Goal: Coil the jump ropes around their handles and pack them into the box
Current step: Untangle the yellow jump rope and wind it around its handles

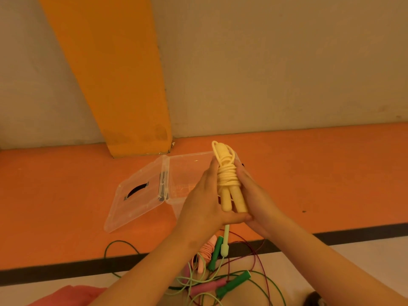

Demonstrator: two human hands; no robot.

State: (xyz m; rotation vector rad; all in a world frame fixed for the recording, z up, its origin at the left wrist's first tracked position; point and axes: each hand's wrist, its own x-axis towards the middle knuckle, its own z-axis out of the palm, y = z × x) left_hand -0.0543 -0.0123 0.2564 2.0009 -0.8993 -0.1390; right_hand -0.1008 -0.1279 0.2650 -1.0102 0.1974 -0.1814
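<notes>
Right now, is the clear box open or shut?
Open. The lid is swung back left of the box, free edge on the orange floor. The yellow jump rope hides part of the inside.

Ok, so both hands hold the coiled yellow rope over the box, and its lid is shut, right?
No: the lid is open, lying left of the box, as the head view shows. The left hand and right hand do hold the coiled yellow rope over it.
</notes>
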